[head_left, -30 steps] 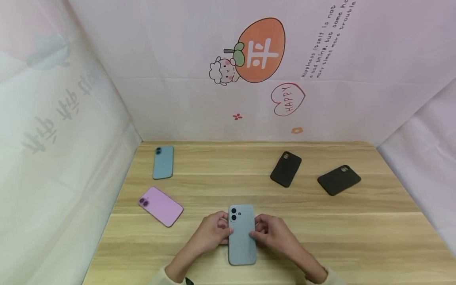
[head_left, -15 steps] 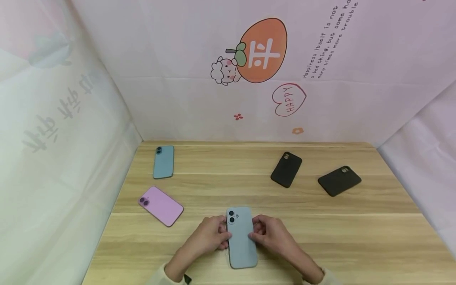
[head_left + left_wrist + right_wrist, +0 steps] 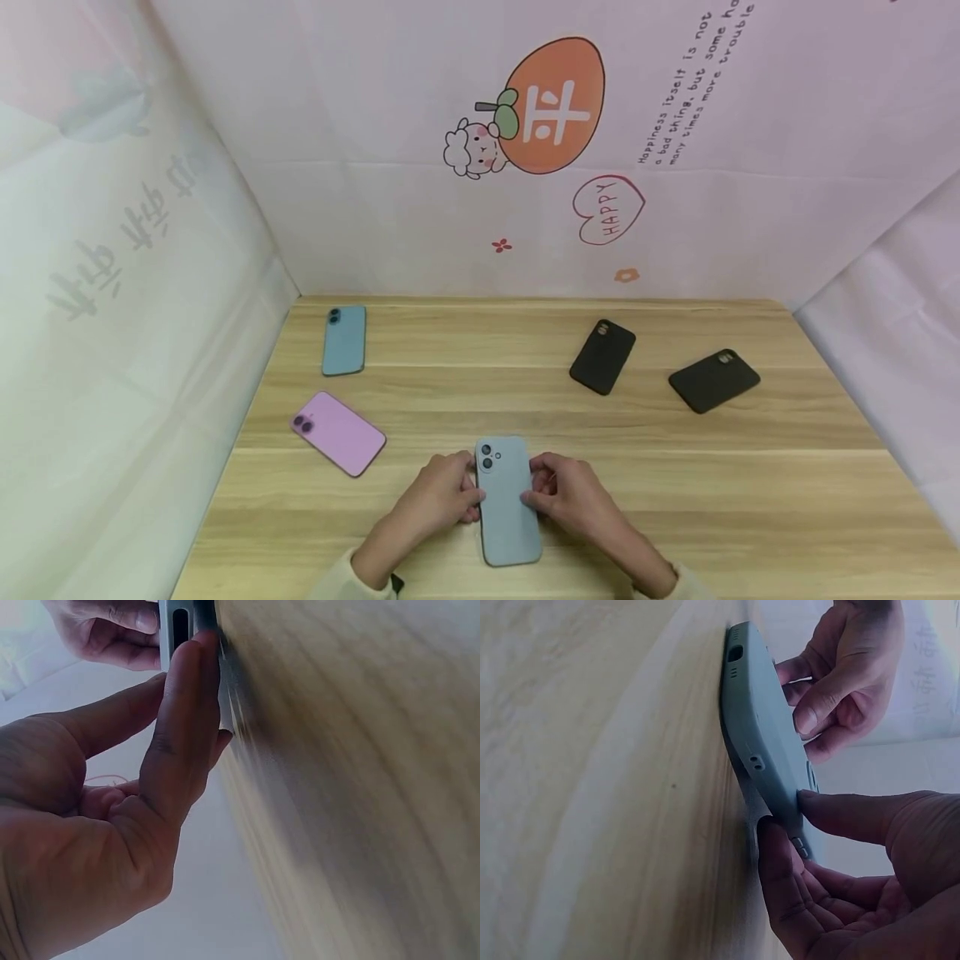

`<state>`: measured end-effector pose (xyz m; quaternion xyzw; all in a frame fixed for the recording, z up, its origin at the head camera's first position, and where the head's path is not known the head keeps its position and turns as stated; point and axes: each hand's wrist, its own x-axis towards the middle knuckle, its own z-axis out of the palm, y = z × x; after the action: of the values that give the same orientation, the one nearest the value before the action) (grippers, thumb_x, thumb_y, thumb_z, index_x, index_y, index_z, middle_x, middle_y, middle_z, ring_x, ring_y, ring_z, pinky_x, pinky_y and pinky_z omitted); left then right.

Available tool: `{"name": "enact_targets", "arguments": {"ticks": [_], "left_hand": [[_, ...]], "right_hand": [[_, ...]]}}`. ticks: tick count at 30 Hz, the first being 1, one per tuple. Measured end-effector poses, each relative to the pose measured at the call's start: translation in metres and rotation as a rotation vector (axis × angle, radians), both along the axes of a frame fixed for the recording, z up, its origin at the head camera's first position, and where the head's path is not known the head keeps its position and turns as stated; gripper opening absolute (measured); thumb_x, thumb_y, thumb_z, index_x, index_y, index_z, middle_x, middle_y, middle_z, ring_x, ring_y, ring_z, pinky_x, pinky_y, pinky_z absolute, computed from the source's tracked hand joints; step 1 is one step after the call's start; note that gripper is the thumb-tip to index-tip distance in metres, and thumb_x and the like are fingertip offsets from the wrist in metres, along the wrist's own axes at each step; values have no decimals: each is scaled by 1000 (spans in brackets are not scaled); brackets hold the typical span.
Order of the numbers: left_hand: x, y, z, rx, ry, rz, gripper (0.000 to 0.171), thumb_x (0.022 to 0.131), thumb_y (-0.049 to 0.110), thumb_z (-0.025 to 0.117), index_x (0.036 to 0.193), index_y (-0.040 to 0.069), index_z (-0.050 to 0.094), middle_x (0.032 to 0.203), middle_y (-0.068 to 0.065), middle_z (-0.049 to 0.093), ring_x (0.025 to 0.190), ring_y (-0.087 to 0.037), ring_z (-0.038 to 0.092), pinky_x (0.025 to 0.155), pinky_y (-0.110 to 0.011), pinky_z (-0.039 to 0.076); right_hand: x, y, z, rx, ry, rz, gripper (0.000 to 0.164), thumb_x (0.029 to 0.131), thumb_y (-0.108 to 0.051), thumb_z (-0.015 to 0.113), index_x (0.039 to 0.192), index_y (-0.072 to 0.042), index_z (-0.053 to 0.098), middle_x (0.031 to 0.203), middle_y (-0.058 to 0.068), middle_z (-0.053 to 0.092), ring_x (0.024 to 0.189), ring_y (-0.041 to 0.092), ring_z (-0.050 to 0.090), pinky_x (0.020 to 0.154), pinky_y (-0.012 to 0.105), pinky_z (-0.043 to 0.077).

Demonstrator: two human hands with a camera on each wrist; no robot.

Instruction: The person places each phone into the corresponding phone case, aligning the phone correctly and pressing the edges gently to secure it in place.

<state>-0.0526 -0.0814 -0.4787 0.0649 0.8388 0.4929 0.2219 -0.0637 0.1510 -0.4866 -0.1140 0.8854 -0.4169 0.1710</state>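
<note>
A phone in a grey-blue case [image 3: 512, 517] lies back up before the person at the table's front, its top end at the far side. My left hand [image 3: 442, 496] pinches its left edge, thumb on the back and fingers at the side. On the opposite edge, my right hand [image 3: 573, 496] pinches it likewise. Seen from the right wrist, the case [image 3: 765, 727] shows a port cutout in its bottom end, and its camera end tilts up off the table. A slot in the case's side [image 3: 166, 637] appears in the left wrist view. Fingers under the phone are partly hidden.
A pink phone [image 3: 341, 435] lies to the left, with a blue phone [image 3: 344, 342] behind it. Two black phone cases [image 3: 602, 357] [image 3: 714, 381] rest at the back right. White printed cloth [image 3: 375, 225] walls in the wooden table [image 3: 675, 500].
The cased phone has shifted slightly toward the person and turned a little, its top end leaning left. Both hands moved along with it, keeping their grip. The other phones and cases stayed put.
</note>
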Motion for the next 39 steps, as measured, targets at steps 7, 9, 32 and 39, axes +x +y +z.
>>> {"name": "enact_targets", "arguments": {"ticks": [7, 9, 32, 39], "left_hand": [[-2, 2, -1, -24, -44, 18, 42, 92, -5, 77, 128, -11, 57, 68, -4, 66, 56, -16, 66, 50, -24, 53], [-2, 3, -1, -23, -44, 22, 42, 91, -5, 77, 128, -11, 57, 68, -4, 66, 56, -16, 66, 50, -24, 53], [0, 5, -1, -79, -41, 45, 51, 89, -5, 80, 133, -10, 55, 66, -4, 64, 53, -16, 66, 48, -23, 46], [-1, -7, 6, -188, 76, 15, 43, 98, 20, 77, 129, -7, 65, 65, 0, 67, 54, -13, 58, 50, -26, 42]], "right_hand": [[1, -1, -3, 15, -6, 7, 44, 82, -3, 89, 119, 8, 68, 82, -1, 64, 72, 12, 60, 62, 23, 53], [1, -1, -3, 17, -6, 15, 45, 82, -4, 90, 119, 8, 68, 83, -1, 64, 72, 12, 60, 62, 23, 53], [2, -1, -4, 42, 26, 44, 49, 80, -6, 92, 120, 10, 69, 79, -5, 64, 68, 9, 59, 60, 21, 52], [1, 1, -4, 42, 11, 35, 46, 87, -15, 89, 122, 8, 70, 77, -6, 64, 67, 9, 58, 58, 21, 49]]}}
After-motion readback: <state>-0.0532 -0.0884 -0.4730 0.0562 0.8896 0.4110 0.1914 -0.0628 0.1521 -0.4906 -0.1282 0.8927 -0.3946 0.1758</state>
